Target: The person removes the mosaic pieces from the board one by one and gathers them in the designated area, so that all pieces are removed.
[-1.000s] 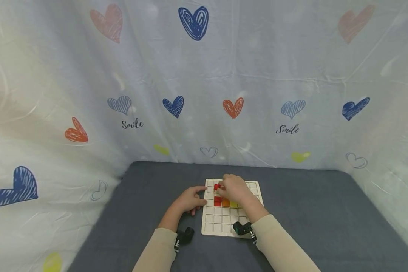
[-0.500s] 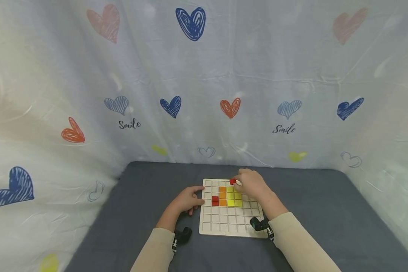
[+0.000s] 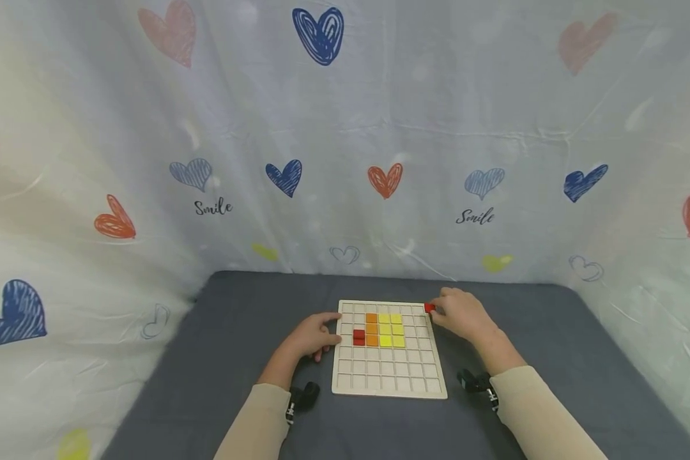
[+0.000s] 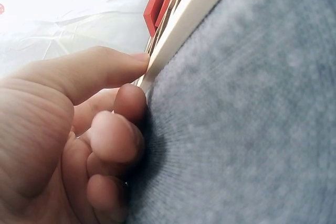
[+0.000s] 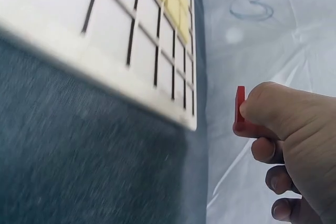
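Observation:
A pale gridded board (image 3: 389, 385) lies on the grey table. My left hand (image 3: 312, 335) touches its left edge with thumb and forefinger extended; the other fingers curl below. My right hand (image 3: 464, 314) pinches a small red square tile (image 5: 240, 106) between thumb and forefinger, just off the board's far right corner. On the board sit a column of orange tiles (image 3: 371, 329) and a block of several yellow tiles (image 3: 391, 330). Left of the orange column is red (image 3: 359, 338); in the left wrist view, one red tile (image 4: 154, 11) there stands tilted up from the board.
Dark grey cloth (image 3: 253, 319) covers the table around the board. Behind and at both sides hangs a pale curtain (image 3: 333, 211) printed with hearts. A small black camera (image 3: 305, 396) is strapped to the left wrist, another camera (image 3: 473, 381) to the right.
My right hand has lifted a red tile from the board's upper left part and carried it right, past the far right corner. The left hand keeps its place at the board's edge.

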A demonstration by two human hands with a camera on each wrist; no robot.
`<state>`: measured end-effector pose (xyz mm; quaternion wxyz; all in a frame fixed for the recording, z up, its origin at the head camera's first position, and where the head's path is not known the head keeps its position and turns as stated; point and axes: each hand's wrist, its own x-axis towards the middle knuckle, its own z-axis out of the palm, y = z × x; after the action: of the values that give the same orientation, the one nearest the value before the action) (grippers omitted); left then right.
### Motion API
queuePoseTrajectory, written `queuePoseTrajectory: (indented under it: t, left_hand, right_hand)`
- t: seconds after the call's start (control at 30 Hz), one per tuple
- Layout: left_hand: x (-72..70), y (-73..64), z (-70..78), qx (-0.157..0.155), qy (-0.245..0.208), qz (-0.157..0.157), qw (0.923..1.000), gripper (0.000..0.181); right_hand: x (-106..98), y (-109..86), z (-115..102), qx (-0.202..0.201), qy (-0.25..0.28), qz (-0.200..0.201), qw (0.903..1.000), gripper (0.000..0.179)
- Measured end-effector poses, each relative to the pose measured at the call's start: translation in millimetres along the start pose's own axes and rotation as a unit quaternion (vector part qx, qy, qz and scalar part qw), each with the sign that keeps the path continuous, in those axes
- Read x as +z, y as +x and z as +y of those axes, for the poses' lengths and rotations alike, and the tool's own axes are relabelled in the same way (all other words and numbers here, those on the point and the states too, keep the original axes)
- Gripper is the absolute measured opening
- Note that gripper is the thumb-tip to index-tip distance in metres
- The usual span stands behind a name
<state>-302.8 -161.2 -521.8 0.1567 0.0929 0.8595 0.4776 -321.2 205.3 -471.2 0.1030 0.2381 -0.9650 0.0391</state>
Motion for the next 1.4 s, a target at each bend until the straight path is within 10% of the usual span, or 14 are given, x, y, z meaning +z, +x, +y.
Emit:
queuePoseTrajectory:
  t: [0.43,0.87,1.4]
  left_hand:
    - [-3.7,-3.5,-1.8,0.000,-0.005,0.006,1.0000,0.065]
    - [-2.1,-1.0,-4.3,0.006,0.004,0.009,0.9999,0.064]
    - [-0.3,0.0,-1.3,0.006,-0.003,0.005,1.0000,0.064]
  right_hand:
    - [21.8,-18.3,18.1,-0.001,0.008,-0.028,0.9996,0.024]
    - [40.6,-30.3,31.5,0.066,0.170,-0.018,0.9831,0.034]
    - [20.1,5.3,-2.8,0.059,0.295,0.024,0.9532,0.040]
